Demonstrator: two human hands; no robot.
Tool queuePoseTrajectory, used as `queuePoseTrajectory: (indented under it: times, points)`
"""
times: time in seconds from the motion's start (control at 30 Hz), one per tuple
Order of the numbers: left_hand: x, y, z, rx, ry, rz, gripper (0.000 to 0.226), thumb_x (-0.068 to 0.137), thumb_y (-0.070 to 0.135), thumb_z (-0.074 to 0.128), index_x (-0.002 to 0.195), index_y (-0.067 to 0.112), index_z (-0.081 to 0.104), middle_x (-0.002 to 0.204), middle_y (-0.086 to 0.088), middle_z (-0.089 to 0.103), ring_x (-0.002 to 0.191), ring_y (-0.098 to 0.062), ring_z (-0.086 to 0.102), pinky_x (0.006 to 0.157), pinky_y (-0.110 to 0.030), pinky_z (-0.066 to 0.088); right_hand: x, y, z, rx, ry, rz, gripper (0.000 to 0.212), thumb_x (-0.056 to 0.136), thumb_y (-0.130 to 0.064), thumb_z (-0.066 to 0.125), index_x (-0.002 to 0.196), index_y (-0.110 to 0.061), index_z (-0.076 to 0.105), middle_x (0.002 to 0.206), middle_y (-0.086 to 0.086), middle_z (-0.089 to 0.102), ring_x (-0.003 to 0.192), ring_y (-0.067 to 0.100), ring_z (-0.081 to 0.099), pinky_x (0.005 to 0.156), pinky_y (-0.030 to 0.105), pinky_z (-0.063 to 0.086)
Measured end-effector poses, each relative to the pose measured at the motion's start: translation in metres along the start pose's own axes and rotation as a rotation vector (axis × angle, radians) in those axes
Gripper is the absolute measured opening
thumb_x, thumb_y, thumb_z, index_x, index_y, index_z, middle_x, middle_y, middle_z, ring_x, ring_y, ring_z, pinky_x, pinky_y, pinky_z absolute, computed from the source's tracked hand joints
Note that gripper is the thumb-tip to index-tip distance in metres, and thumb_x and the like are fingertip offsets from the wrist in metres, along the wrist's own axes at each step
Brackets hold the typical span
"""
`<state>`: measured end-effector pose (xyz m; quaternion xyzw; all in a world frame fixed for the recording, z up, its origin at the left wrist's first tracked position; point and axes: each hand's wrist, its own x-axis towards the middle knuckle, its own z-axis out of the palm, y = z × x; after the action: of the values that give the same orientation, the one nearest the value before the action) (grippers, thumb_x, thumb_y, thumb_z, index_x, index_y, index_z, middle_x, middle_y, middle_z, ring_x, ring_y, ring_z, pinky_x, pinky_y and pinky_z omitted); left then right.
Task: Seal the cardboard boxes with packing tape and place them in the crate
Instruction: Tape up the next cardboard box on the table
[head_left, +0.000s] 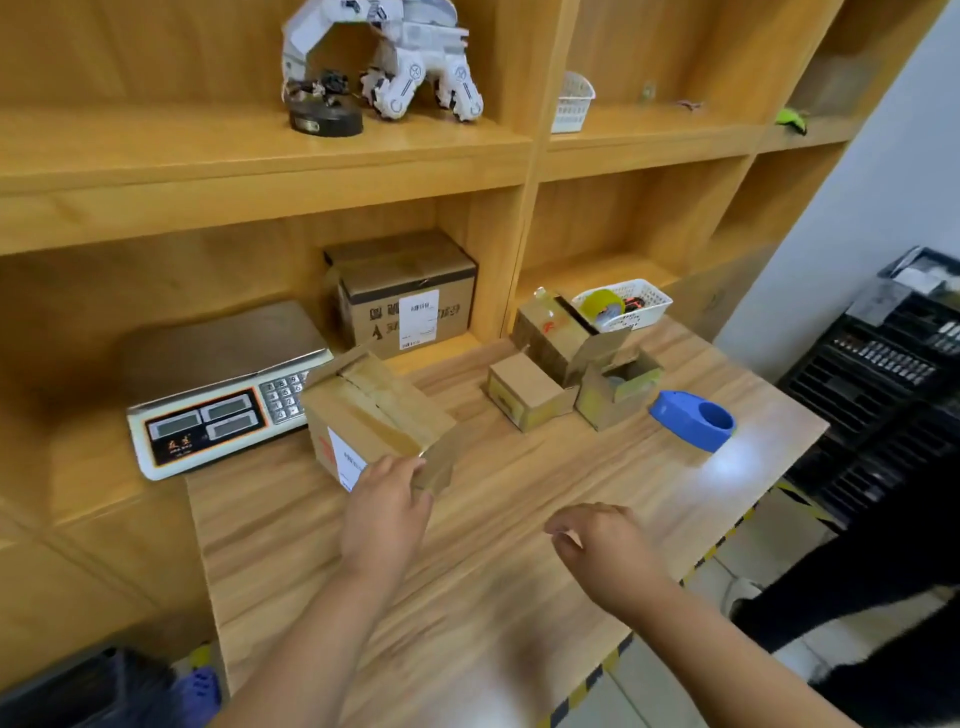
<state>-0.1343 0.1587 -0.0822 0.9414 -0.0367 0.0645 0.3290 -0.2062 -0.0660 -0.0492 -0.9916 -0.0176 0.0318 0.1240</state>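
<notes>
Box (371, 421) is on the table (519, 530), left of centre, right up against the scale's (218, 395) right end. Top flaps aren't flat, the seam is open, and one flap hangs off the near right corner. There's a white label on the front face.

Left hand (387, 512): fingertips (410, 464) are at the box's near top edge by the hanging flap. Can't tell whether it pinches or only touches.

Right hand (602, 545): over bare table, well apart from the box, fingers loosely curled, holding nothing.

Small boxes (524, 392) are clustered further right, some with flaps up. A blue tape dispenser (693, 420) is just right of them. The white basket (649, 306) behind holds a yellow tape roll (601, 305). A bigger box (408, 296) sits on the shelf beside the scale.
</notes>
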Motion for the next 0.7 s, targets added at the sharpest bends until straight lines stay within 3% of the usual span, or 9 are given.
queuePoseTrajectory:
  times: [0.17,0.33,0.53,0.63,0.7]
  points:
    - [0.011,0.011,0.010,-0.029,0.081,-0.007,0.020,0.081,0.016,0.069,0.101,0.013,0.072,0.096,-0.002,0.068,0.097,-0.025,0.059,0.078,-0.031,0.045,0.037,0.012,0.004,0.021,-0.069,-0.064,0.023,0.093,-0.027,0.048,0.107,-0.029,0.065,0.110,-0.013,0.067,0.105,0.010,0.057,0.094,0.024,0.034]
    - [0.016,0.039,0.027,-0.003,0.126,0.006,0.022,0.084,0.027,0.067,0.104,0.021,0.073,0.097,0.008,0.068,0.095,-0.015,0.061,0.075,-0.022,0.040,0.077,0.017,0.003,0.117,-0.071,-0.122,0.022,0.092,-0.025,0.051,0.106,-0.027,0.068,0.109,-0.012,0.068,0.104,0.010,0.059,0.094,0.024,0.036]
    - [0.023,0.092,0.072,0.027,0.100,0.000,0.029,0.085,0.039,0.062,0.111,0.028,0.069,0.103,0.011,0.065,0.101,-0.009,0.057,0.078,-0.020,0.038,0.113,0.050,-0.009,0.311,-0.057,-0.062,0.026,0.097,-0.030,0.045,0.086,-0.016,0.063,0.090,0.007,0.069,0.090,0.028,0.061,0.077,0.033,0.041]
    - [0.029,0.127,0.101,0.072,0.100,-0.005,0.026,0.081,0.041,0.064,0.103,0.029,0.071,0.097,0.010,0.065,0.095,-0.010,0.060,0.073,-0.020,0.039,0.127,0.084,-0.019,0.395,-0.064,-0.038,0.037,0.100,-0.033,0.041,0.091,-0.009,0.066,0.093,0.011,0.070,0.092,0.029,0.061,0.078,0.036,0.046]
    - [0.034,0.153,0.118,0.141,0.084,0.011,0.022,0.068,0.045,0.075,0.086,0.031,0.072,0.082,0.011,0.064,0.077,-0.008,0.062,0.062,-0.020,0.041,0.137,0.108,-0.028,0.461,-0.085,-0.015,0.041,0.099,-0.039,0.040,0.092,-0.010,0.068,0.093,0.009,0.070,0.091,0.027,0.061,0.080,0.036,0.047]
